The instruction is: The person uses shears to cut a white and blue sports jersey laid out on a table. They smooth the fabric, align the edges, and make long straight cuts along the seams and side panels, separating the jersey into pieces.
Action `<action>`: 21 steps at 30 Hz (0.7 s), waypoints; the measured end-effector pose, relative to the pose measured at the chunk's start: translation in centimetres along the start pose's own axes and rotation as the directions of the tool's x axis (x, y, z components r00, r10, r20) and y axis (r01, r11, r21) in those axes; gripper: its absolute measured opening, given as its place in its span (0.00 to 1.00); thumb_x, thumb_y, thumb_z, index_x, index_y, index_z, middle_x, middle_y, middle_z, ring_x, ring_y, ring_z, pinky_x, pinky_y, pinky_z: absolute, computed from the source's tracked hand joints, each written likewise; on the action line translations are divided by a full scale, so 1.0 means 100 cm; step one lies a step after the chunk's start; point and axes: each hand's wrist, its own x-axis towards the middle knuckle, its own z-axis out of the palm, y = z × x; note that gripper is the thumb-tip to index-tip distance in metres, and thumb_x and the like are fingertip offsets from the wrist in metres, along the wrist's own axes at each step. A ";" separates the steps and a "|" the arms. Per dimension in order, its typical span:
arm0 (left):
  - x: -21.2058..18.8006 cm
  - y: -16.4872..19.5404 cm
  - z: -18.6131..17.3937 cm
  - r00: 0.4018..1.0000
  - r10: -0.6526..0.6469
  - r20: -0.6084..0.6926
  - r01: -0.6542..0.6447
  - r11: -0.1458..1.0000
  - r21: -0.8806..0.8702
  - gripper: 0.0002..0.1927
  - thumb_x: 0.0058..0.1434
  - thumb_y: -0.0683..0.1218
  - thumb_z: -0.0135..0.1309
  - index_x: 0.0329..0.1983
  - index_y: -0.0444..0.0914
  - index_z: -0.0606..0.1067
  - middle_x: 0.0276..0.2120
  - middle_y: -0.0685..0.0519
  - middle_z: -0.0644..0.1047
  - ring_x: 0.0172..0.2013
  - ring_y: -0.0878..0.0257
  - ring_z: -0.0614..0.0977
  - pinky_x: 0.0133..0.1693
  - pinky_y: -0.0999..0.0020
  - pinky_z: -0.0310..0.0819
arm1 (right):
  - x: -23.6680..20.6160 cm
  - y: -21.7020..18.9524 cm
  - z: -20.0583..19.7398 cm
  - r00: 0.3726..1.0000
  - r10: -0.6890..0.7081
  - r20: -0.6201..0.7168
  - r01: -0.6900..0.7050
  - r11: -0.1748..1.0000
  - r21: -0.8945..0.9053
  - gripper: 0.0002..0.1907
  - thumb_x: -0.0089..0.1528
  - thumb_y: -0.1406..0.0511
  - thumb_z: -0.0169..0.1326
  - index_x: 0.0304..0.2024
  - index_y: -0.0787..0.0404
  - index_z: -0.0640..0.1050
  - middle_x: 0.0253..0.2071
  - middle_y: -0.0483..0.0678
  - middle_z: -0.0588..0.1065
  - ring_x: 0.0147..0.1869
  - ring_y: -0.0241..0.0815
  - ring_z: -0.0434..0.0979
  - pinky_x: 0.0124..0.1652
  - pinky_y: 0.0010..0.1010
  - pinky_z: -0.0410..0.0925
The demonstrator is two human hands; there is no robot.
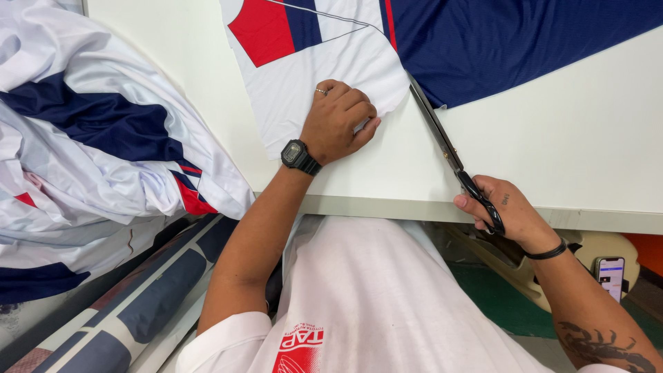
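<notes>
scissors (449, 153) sit gripped in our right hand (501, 207), blades at the white fabric panel's (311, 76) edge on the white table (573, 138); our left hand (338, 121) presses the panel flat, fingers curled.

I see a white worktop (566, 145) filling the upper part of my view, its front edge running just in front of the body. A white fabric panel (311, 76) lies flat on it, printed with red and navy blocks at its far end. Just right of that panel, a navy mesh fabric (497, 41) spreads across the worktop's far side. Long black-handled scissors (442, 141) rest along the panel's right edge, blades between the two fabrics. Left of the panel, a heap of white, navy and red cloth (90, 138) overlaps the worktop's left edge.
</notes>
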 end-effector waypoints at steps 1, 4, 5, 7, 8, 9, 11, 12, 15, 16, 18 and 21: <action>0.000 0.000 0.000 1.000 0.005 -0.001 -0.005 1.000 -0.001 0.06 0.63 0.46 0.62 0.33 0.44 0.76 0.35 0.59 0.77 0.41 0.62 0.76 0.53 0.57 0.63 | 0.000 0.000 -0.001 1.000 0.002 0.002 -0.002 1.000 -0.004 0.31 0.51 0.40 0.59 0.26 0.62 0.77 0.11 0.45 0.67 0.14 0.38 0.71 0.19 0.25 0.62; 0.001 0.000 -0.001 1.000 0.026 -0.005 -0.026 1.000 0.009 0.07 0.64 0.46 0.62 0.32 0.44 0.76 0.35 0.59 0.76 0.41 0.62 0.76 0.54 0.57 0.63 | -0.001 0.000 -0.003 1.000 -0.028 0.000 0.028 0.999 -0.022 0.32 0.51 0.40 0.59 0.25 0.63 0.76 0.11 0.44 0.67 0.14 0.38 0.71 0.18 0.25 0.63; 0.001 0.000 -0.001 0.999 0.033 -0.001 -0.033 0.999 0.022 0.07 0.64 0.46 0.62 0.32 0.44 0.76 0.34 0.59 0.76 0.40 0.62 0.76 0.54 0.57 0.64 | -0.001 0.000 -0.004 1.000 -0.022 -0.001 0.022 1.000 -0.014 0.31 0.51 0.40 0.59 0.25 0.62 0.76 0.11 0.44 0.68 0.14 0.38 0.71 0.18 0.25 0.63; 0.002 0.001 -0.002 0.999 0.044 0.003 -0.044 0.998 0.052 0.07 0.63 0.46 0.62 0.32 0.44 0.76 0.33 0.59 0.76 0.39 0.62 0.75 0.55 0.56 0.65 | -0.002 0.000 -0.005 1.000 -0.012 -0.003 0.012 1.000 -0.003 0.30 0.50 0.40 0.59 0.26 0.61 0.76 0.11 0.44 0.68 0.14 0.38 0.71 0.18 0.25 0.64; 0.002 0.002 -0.003 0.999 0.051 0.004 -0.051 0.996 0.071 0.07 0.63 0.46 0.63 0.31 0.44 0.76 0.33 0.59 0.76 0.39 0.62 0.75 0.55 0.56 0.65 | -0.002 0.000 -0.005 1.000 -0.020 -0.001 0.020 1.000 0.001 0.30 0.50 0.40 0.60 0.26 0.61 0.76 0.11 0.44 0.68 0.14 0.37 0.71 0.18 0.25 0.64; 0.002 0.003 -0.004 0.998 0.056 0.005 -0.056 0.994 0.090 0.07 0.62 0.46 0.63 0.31 0.44 0.76 0.33 0.59 0.76 0.39 0.62 0.76 0.56 0.55 0.65 | -0.002 0.000 -0.006 1.000 -0.027 0.003 0.027 1.000 0.003 0.30 0.50 0.41 0.60 0.26 0.61 0.76 0.11 0.44 0.68 0.14 0.37 0.71 0.18 0.25 0.64; 0.001 0.007 -0.006 0.999 0.054 0.002 -0.054 0.991 0.124 0.07 0.62 0.46 0.63 0.31 0.44 0.75 0.33 0.59 0.76 0.39 0.62 0.76 0.57 0.54 0.65 | 0.000 0.000 -0.006 0.999 -0.039 0.008 0.039 0.999 -0.001 0.30 0.51 0.41 0.60 0.26 0.61 0.76 0.12 0.43 0.67 0.14 0.37 0.71 0.18 0.25 0.64; 0.000 0.009 -0.007 0.999 0.050 -0.001 -0.049 0.989 0.136 0.07 0.61 0.46 0.63 0.31 0.44 0.75 0.33 0.59 0.76 0.40 0.62 0.76 0.57 0.54 0.65 | 0.001 0.001 -0.007 0.999 -0.042 0.007 0.042 0.999 -0.005 0.30 0.51 0.41 0.61 0.26 0.62 0.75 0.12 0.43 0.67 0.14 0.37 0.71 0.18 0.25 0.64; -0.005 0.021 -0.007 0.997 -0.035 -0.070 0.044 0.991 0.125 0.07 0.62 0.45 0.63 0.32 0.43 0.75 0.36 0.58 0.77 0.41 0.62 0.77 0.54 0.56 0.64 | 0.003 0.005 -0.009 0.999 -0.024 0.022 0.024 1.000 -0.001 0.31 0.51 0.41 0.60 0.26 0.62 0.75 0.13 0.44 0.68 0.15 0.39 0.71 0.19 0.27 0.64; -0.007 0.025 -0.006 0.992 -0.075 -0.103 0.087 0.990 0.112 0.06 0.62 0.44 0.63 0.33 0.43 0.75 0.37 0.58 0.78 0.41 0.62 0.77 0.53 0.57 0.64 | 0.003 0.007 -0.010 0.999 -0.013 0.030 0.013 1.000 0.003 0.31 0.50 0.41 0.60 0.27 0.62 0.75 0.13 0.45 0.68 0.16 0.39 0.71 0.19 0.28 0.64; -0.011 0.035 -0.003 0.970 -0.173 -0.171 0.186 0.981 0.061 0.06 0.62 0.44 0.62 0.33 0.43 0.76 0.38 0.59 0.78 0.42 0.62 0.77 0.51 0.58 0.62 | 0.002 0.010 -0.015 0.992 -0.078 0.094 0.077 0.997 0.019 0.32 0.51 0.38 0.56 0.28 0.61 0.74 0.15 0.44 0.69 0.18 0.38 0.73 0.21 0.27 0.66; -0.015 0.043 0.003 0.948 -0.241 -0.209 0.252 0.968 0.024 0.05 0.62 0.44 0.62 0.33 0.44 0.76 0.38 0.60 0.78 0.43 0.62 0.78 0.51 0.58 0.61 | -0.002 0.014 -0.021 0.984 -0.110 0.141 0.102 0.992 0.068 0.34 0.51 0.36 0.52 0.30 0.60 0.74 0.17 0.44 0.68 0.20 0.38 0.75 0.24 0.27 0.70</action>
